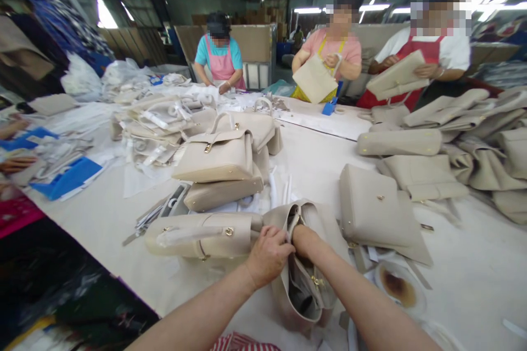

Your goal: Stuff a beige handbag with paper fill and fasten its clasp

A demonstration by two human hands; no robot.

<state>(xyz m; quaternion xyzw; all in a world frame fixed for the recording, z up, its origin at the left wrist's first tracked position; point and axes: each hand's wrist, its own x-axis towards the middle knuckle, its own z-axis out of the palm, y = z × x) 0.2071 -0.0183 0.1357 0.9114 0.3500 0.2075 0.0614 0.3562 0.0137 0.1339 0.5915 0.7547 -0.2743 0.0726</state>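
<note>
The left hand [267,256] and right hand [307,242] are holding a narrow grip on the open mouth of a beige handbag [303,296], which is resting on the counter [465,285], its long axis pointing away from the person, its body extending below both hands.

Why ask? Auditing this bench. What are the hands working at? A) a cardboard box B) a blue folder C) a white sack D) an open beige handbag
D: the left hand and right hand are at the mouth of the open beige handbag.
</note>
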